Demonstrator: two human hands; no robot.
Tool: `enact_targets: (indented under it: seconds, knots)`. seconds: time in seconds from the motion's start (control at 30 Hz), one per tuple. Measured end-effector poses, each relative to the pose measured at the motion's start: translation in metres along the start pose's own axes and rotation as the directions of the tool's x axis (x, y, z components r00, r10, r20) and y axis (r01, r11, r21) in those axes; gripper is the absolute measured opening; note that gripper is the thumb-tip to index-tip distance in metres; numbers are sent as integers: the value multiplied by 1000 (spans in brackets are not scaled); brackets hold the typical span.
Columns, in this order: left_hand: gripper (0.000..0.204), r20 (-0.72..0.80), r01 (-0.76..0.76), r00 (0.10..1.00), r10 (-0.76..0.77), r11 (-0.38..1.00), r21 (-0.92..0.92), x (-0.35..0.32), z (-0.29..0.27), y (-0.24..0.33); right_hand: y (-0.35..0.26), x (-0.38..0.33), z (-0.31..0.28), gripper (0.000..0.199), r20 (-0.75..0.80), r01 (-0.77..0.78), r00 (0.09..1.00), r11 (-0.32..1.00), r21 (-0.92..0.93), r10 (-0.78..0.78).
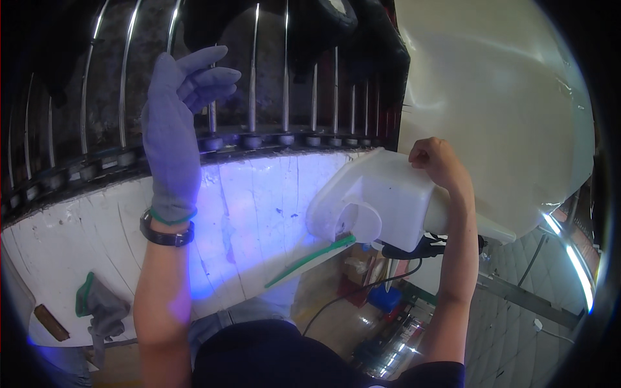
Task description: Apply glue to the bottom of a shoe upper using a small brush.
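Note:
My left hand [174,116] wears a pale grey glove with a green cuff and is raised over the back of the white ledge. Its fingers are stretched out and apart, and it holds nothing. My right hand [440,161] is bare and curled closed at the upper right edge of a white plastic housing [394,200]; the inside of its grip is hidden. A second grey glove [107,310] with a green cuff lies limp over the ledge's front edge at left. In front of the housing, a slim green strip [310,260] rests along the ledge's edge.
Upright metal rods [252,71] stand in a curved row behind the cracked white ledge [84,226], partly lit blue. A small brown block [52,323] lies at far left. A large cream panel [491,97] rises at right. Below hangs a black cable [362,286].

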State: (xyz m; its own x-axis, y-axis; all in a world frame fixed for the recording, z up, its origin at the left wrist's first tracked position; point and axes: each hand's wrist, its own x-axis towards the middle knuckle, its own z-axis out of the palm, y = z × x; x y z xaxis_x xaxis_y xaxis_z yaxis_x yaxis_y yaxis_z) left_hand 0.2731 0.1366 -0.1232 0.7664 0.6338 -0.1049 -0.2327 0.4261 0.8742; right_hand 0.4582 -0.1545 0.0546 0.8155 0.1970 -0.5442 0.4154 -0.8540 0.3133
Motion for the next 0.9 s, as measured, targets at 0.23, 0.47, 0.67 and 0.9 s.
enact_targets:
  seconds: [0.23,0.47,0.67,0.9]
  knots:
    - [64,-6,19,1000,-19,1000,21,-1,1,-2,0,5,-3,6,119,25,993,1000,4,-26]
    - [63,-28,42,999,-42,999,-19,-1,3,1,1,12,1,13,207,50,978,982,-182,-12]
    - [63,-22,88,996,-89,994,-57,-1,1,2,-1,8,1,16,216,8,976,985,-170,30]
    - [64,-52,83,995,-88,992,-91,0,1,3,14,10,-6,10,172,48,984,999,17,-50]
